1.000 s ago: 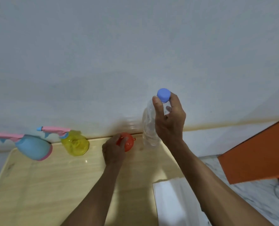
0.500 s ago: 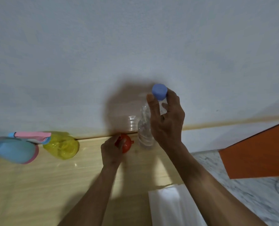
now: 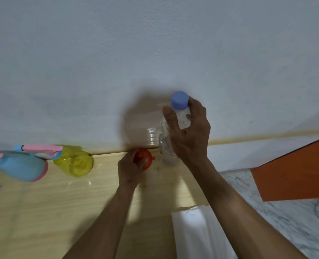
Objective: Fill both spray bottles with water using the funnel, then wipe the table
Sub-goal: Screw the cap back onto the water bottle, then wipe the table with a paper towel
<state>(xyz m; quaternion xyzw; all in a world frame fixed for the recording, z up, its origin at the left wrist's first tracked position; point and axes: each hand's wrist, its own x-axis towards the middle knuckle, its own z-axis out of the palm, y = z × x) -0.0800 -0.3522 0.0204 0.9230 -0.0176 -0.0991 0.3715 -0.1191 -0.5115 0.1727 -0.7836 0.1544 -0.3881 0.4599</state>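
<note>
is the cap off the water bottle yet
No, the blue cap sits on the clear water bottle gripped by the right hand.

Red funnel (image 3: 142, 159), yellow spray bottle (image 3: 74, 162), blue spray bottle (image 3: 21, 168), blue-capped clear bottle (image 3: 169, 144).

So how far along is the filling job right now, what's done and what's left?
Barely started. Nothing looks filled: the blue spray bottle and yellow spray bottle both have their pink spray heads on. In hand: the left hand grips the red funnel, the right hand holds the capped water bottle. Left: uncapping, both fills, then wiping the table with the white cloth.
</note>
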